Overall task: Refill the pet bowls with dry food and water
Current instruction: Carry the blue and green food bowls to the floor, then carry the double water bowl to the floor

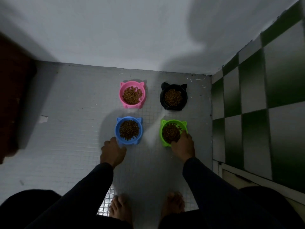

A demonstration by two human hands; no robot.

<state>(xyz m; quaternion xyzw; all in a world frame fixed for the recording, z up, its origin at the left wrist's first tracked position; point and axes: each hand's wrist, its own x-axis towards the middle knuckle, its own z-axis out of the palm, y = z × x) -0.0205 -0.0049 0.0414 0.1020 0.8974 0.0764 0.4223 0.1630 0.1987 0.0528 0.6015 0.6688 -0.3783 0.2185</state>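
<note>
Several cat-eared bowls stand on the tiled floor in a square, each holding brown dry food. The pink bowl is far left and the black bowl far right. The blue bowl is near left, the green bowl near right. My right hand grips the green bowl's near right rim, its fingers curled over the edge onto the kibble. My left hand lies just left of the blue bowl's near rim, fingers curled; whether it touches the bowl is unclear. No water is visible.
A white wall rises just behind the bowls. A green-and-white checkered tile wall closes off the right side. A dark brown piece of furniture stands at the left. My bare feet are on the floor below the bowls.
</note>
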